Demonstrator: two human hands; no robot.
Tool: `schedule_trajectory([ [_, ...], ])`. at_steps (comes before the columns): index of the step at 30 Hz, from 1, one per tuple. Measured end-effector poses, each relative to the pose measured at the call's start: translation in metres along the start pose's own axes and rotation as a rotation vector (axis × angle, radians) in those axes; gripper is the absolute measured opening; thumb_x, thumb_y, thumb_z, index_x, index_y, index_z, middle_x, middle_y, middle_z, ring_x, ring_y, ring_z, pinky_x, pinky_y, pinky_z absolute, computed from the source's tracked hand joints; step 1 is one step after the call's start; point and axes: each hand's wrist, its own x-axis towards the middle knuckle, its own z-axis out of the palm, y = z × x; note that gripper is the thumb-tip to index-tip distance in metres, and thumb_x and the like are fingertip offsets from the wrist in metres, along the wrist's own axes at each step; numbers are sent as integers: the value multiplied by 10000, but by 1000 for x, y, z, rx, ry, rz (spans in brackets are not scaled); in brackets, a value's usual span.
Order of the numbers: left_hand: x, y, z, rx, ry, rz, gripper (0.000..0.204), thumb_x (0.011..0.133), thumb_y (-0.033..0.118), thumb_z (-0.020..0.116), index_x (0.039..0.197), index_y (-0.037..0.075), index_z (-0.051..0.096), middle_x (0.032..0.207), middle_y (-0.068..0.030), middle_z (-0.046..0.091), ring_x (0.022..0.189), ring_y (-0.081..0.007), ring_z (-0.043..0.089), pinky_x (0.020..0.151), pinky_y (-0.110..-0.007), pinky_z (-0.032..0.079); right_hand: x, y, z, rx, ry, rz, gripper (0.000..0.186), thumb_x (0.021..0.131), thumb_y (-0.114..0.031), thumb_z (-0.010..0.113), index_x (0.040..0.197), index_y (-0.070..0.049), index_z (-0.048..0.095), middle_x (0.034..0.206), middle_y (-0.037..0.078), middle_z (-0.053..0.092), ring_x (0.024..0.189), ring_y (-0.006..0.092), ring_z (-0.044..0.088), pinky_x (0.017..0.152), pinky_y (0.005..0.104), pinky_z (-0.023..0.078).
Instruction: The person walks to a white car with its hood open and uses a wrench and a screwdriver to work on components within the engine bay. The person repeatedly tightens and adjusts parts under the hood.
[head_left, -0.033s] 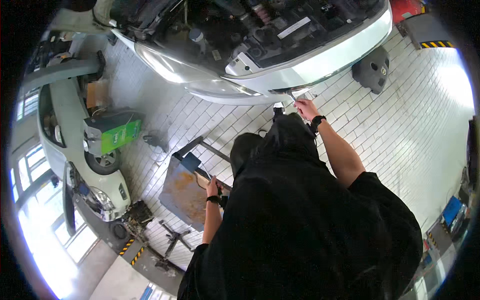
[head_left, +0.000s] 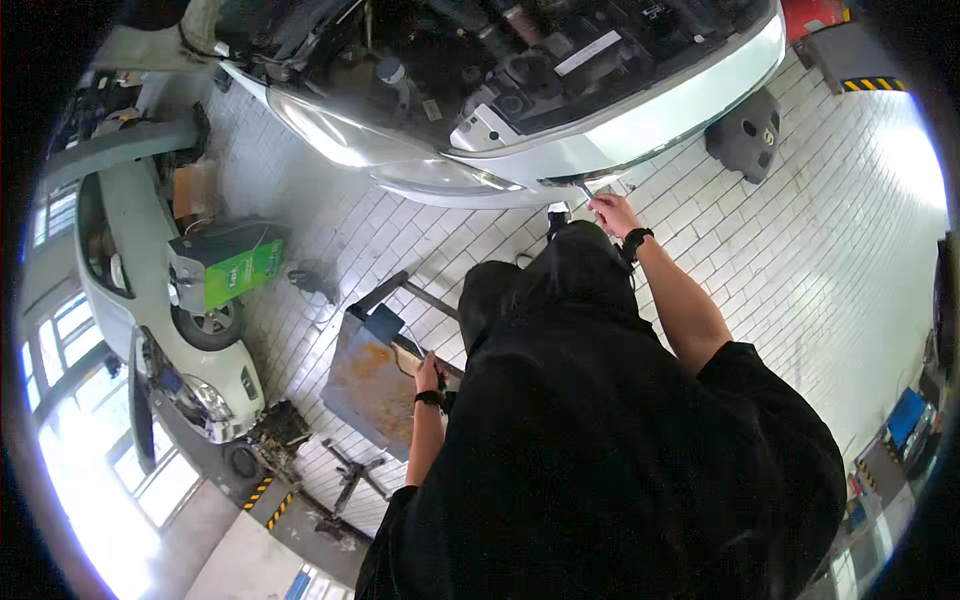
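My right hand [head_left: 613, 213] is closed around a slim metallic tool [head_left: 584, 188], its exact kind unclear. The tool's tip meets the dark slot in the front bumper [head_left: 640, 145] of a pale car whose engine bay lies uncovered. Lower down on the left, my left hand [head_left: 428, 375] is closed at the edge of a grey, rust-stained cart top [head_left: 365, 372]. A thin light-coloured shaft [head_left: 411, 340] sticks out past its fingers; what the rest of it is stays hidden. Each wrist wears a black band.
A dark plastic engine cover [head_left: 743, 135] lies on the tiled floor at the right. To the left stand a green-and-grey box [head_left: 240, 268] and a second pale car [head_left: 150, 260]. A metal stand [head_left: 352, 470] is beside the cart. My knees are close under the bumper.
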Motion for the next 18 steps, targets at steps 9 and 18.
schedule_trajectory([
  [9, 67, 81, -36, 35, -19, 5, 415, 1003, 368, 635, 709, 118, 481, 566, -21, 457, 429, -195, 482, 405, -356, 400, 14, 4, 9, 338, -54, 315, 273, 1048, -288, 583, 1010, -73, 747, 658, 16, 627, 519, 91, 553, 469, 269, 437],
  [18, 99, 214, -43, 49, -6, 114, 379, 1007, 402, 640, 797, 113, 514, 593, -24, 480, 482, -187, 534, 413, -354, 419, 18, 7, 21, 355, 117, 373, 238, 1012, -286, 627, 961, -92, 755, 635, -10, 587, 522, 80, 506, 468, 263, 396],
])
